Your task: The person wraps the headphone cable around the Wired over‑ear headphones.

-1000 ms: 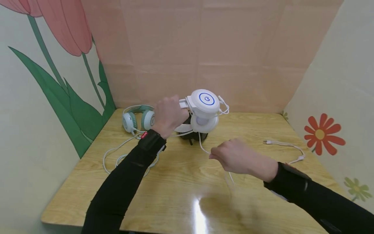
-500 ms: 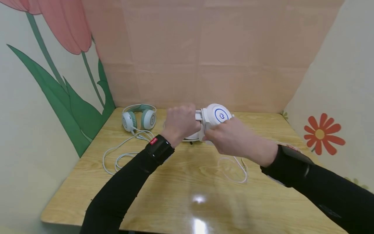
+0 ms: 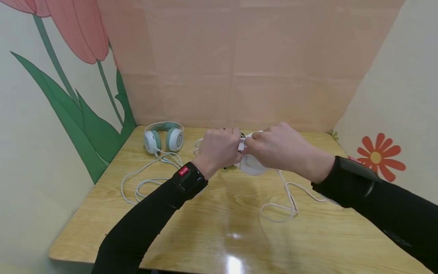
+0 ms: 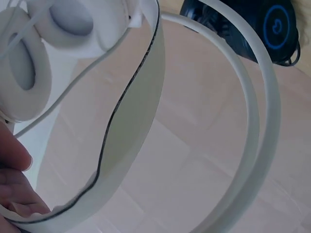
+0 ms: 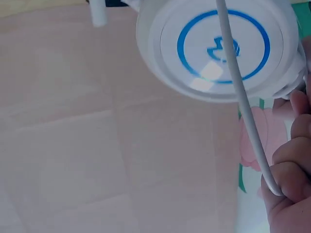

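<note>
My left hand [image 3: 220, 150] grips white headphones [image 3: 251, 166] by the headband, above the back of the table. In the left wrist view its fingers [image 4: 17, 194] curl around the band's padded inner strip [image 4: 131, 116], with both ear cups [image 4: 80, 24] beyond. Close beside it, my right hand [image 3: 280, 150] is at the end of the headband near one ear cup. The right wrist view has this cup [image 5: 223, 53] with a blue ring, and a white cable [image 5: 245, 111] crossing it into the curled fingers. The exact contact of the right fingertips with the cup is hidden.
Black headphones [image 4: 277, 31] with a blue ring lie behind the white pair. White and green headphones [image 3: 163, 139] stand at the back left, their cable [image 3: 138, 177] coiled in front. A loose white cable [image 3: 291, 198] lies on the wooden table [image 3: 191, 236] at right.
My right hand has moved up and left from the hanging cable to the headphones. The left hand has shifted right with the headphones, which have lowered. More cable now lies on the table.
</note>
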A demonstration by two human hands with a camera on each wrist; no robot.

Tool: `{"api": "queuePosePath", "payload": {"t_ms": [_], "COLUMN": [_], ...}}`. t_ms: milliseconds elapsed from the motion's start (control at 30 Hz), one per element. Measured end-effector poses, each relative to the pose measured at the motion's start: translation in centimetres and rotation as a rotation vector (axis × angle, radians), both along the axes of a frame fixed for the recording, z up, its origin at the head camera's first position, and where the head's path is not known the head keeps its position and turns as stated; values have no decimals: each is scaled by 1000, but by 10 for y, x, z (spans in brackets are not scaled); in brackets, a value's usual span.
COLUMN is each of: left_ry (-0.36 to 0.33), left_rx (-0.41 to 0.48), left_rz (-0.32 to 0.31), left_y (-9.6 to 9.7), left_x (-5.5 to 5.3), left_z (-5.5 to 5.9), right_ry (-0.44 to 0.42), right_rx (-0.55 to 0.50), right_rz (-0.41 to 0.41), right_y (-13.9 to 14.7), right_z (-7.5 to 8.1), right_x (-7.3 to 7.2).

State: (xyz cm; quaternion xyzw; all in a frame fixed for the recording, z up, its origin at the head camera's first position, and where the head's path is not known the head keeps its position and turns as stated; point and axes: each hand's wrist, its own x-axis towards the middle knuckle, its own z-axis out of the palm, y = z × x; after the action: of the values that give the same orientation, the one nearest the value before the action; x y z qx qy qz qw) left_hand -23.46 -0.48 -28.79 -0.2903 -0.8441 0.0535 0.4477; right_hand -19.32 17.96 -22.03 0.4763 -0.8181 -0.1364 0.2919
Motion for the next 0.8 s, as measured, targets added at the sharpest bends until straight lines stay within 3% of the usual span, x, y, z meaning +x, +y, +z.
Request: {"api": "queuePosePath", "payload": {"t_ms": [133, 233, 367, 467, 667, 800], "left_ry": [-15, -31, -33, -38, -97, -144], "left_rx": [-31, -48, -93, -154, -240, -277], "left_rz": [-34, -72, -141, -180, -241, -278], "left_y": [0, -1, -3, -6, -10, -14], "left_x": [1, 2, 5, 8, 11, 12], "left_z": [0, 0, 1, 3, 7, 11], "right_ry": [49, 44, -90, -190, -320, -447], "right_rx": [-21, -36, -1, 40, 4, -60], "right_rz": [-2, -84, -301, -388, -301, -294], "right_y": [3, 7, 13, 18, 31, 42], "right_z": [4, 9, 22, 29, 24, 15], "right_x": [-1, -1, -4, -11, -28, -37]}}
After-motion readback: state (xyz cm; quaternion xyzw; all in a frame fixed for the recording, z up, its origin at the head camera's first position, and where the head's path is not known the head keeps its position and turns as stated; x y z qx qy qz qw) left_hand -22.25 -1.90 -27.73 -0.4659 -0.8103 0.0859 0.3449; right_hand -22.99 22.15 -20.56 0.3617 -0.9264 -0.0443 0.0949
